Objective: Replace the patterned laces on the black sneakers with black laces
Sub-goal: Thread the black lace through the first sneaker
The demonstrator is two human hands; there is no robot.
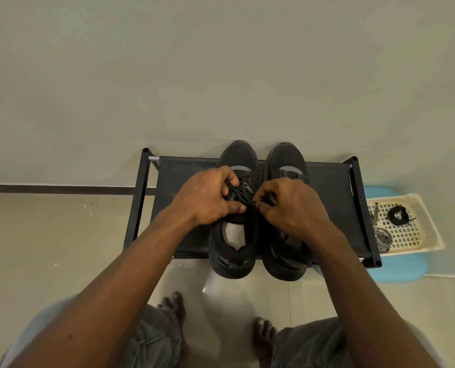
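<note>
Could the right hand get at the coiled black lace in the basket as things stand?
Probably yes: the coiled black lace lies uncovered in the basket beside the rack, though the right hand is pinching a lace now.

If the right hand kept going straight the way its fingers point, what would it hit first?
Probably the left hand: the right hand points leftward across the black lace, their fingertips nearly touching over the left black sneaker. Depth is unclear.

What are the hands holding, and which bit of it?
Both hands, left and right, pinch a black lace over the left sneaker, each gripping a strand near the eyelets. Exactly which part cannot be told.
</note>
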